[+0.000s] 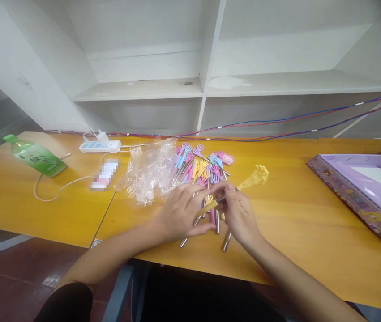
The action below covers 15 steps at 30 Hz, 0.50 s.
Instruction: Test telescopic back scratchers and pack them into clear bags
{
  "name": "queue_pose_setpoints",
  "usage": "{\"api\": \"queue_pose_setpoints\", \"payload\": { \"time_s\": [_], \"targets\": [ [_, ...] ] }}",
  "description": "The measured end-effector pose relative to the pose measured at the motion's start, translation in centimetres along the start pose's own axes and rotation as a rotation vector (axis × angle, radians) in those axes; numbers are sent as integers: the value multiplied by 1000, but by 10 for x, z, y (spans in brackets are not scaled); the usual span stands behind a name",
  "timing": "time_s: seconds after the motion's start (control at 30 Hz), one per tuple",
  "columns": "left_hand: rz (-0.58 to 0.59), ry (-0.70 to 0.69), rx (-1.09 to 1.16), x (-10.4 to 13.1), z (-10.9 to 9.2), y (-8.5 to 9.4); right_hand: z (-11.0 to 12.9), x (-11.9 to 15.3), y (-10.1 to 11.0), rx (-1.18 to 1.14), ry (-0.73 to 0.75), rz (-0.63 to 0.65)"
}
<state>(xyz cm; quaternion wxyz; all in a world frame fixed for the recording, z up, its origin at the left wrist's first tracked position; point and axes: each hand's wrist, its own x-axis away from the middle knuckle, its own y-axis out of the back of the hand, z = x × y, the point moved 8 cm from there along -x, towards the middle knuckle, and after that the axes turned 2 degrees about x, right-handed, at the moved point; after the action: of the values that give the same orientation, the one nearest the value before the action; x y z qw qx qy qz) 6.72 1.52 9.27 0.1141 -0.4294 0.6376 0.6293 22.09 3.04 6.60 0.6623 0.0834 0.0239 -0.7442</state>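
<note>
A yellow back scratcher with a hand-shaped head (255,176), a metal rod and a yellow handle (207,207) is held slanting over the table. My right hand (242,217) is closed on its rod, pinching it between thumb and fingers. My left hand (183,210) is beside the handle, thumb and fingers apart; the handle's end lies between them, and I cannot tell whether they touch it. Below and behind both hands lies a pile of back scratchers (195,167) in pink, blue, purple and yellow. Part of the pile is hidden by my hands.
Crumpled clear plastic bags (150,172) lie left of the pile. Further left are a power strip (99,146), a white cable and a green bottle (37,156) on its side. A purple tray-like box (354,192) is at the right. White shelves (143,91) stand behind the table.
</note>
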Motion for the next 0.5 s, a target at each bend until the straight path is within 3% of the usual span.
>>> {"api": "queue_pose_setpoints", "payload": {
  "time_s": [0.1, 0.2, 0.27, 0.33, 0.4, 0.5],
  "targets": [
    [16, -27, -41, -14, -19, -6, -6, 13, 1, -166, -134, 78],
    [100, -23, -105, -21, -17, -8, -9, 12, 32, -178, -94, 11],
    [148, -29, -184, -22, -10, -3, 6, 11, 74, -68, 117, -217],
    [169, -29, -264, -23, -3, 6, 38, 20, 103, 244, 426, -378],
    [198, -49, -319, -24, -1, 13, 65, 30, 90, 710, 709, -275],
    [282, -131, -344, -24, -8, 12, 64, 40, 42, 1235, 905, 154]
  ]
}}
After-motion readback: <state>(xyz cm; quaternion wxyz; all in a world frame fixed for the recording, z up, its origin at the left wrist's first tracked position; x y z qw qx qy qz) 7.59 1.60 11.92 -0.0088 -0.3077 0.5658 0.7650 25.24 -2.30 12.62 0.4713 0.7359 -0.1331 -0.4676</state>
